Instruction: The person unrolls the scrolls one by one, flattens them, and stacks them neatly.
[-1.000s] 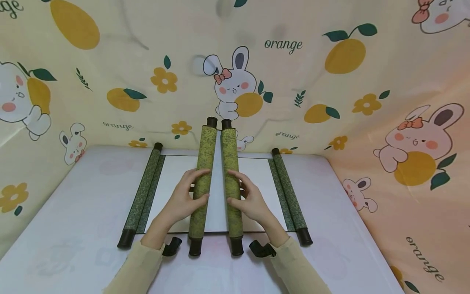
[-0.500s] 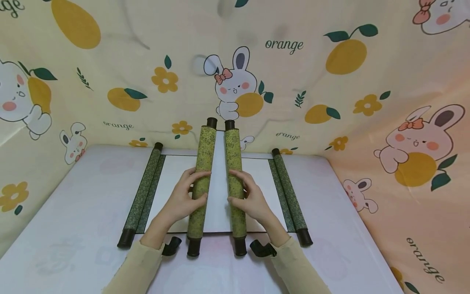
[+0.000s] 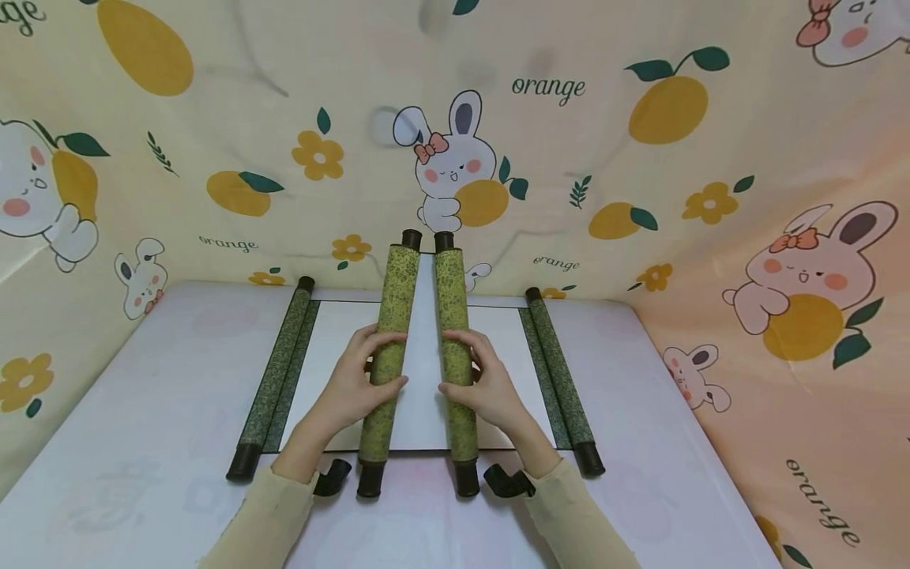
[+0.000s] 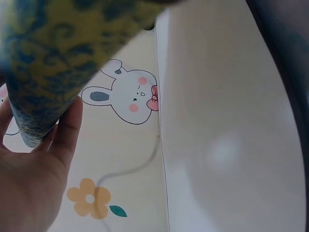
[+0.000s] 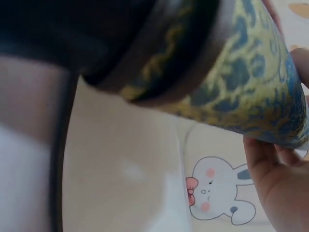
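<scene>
Look at this: your left hand (image 3: 353,378) has its grip curled round one yellow-green patterned roll with dark end caps (image 3: 389,363); your right hand (image 3: 490,383) clasps its matching yellow-green roll (image 3: 456,363). Both sit over a flat white sheet (image 3: 330,332) edged by dark-green speckled rods (image 3: 273,375) on the pale table (image 3: 142,442). Careful! Uneven pulling could skew or crease the white strip (image 3: 421,348) joining the rolls; loosen either grip and that roll may slip and unwind.
</scene>
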A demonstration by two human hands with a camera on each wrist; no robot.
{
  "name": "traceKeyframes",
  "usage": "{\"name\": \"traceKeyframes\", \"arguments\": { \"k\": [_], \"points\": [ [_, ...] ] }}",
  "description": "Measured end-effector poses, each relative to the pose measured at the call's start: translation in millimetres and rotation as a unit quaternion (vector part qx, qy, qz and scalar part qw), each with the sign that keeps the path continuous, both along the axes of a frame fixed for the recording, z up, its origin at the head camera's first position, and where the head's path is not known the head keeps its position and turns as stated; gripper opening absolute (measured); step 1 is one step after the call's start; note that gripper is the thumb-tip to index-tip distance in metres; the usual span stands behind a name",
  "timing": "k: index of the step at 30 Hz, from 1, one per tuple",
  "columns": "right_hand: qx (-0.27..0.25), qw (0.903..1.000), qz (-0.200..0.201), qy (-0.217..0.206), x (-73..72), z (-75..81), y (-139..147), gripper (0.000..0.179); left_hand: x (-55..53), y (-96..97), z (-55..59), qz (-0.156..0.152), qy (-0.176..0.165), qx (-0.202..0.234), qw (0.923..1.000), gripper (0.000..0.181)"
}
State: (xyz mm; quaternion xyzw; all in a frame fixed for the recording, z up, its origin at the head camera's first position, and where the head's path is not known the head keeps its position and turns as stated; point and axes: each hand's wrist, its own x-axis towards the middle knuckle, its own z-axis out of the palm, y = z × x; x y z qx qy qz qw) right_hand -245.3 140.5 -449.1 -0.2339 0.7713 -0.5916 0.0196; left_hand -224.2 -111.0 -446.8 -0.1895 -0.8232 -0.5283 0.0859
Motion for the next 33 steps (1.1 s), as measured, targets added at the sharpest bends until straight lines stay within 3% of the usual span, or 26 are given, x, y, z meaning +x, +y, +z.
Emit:
{"name": "traceKeyframes", "arguments": {
  "k": [23,28,33],
  "points": [
    [0.004,0.9999,-0.007,-0.015,-0.1,8.4,14,0.080,-1.8,-5.8,-2.9,0.013,-0.008,0.016,0.9998,0.063],
    [0.018,0.9993,-0.017,-0.028,-1.7,7.9,12,0.078,-1.6,-3.0,-0.3,0.019,-0.022,0.017,0.9994,0.072],
    [0.033,0.9992,-0.016,-0.017,-3.4,7.5,13,0.078,-3.1,-5.7,-1.2,0.021,-0.019,0.016,0.9995,0.069]
  ]
}}
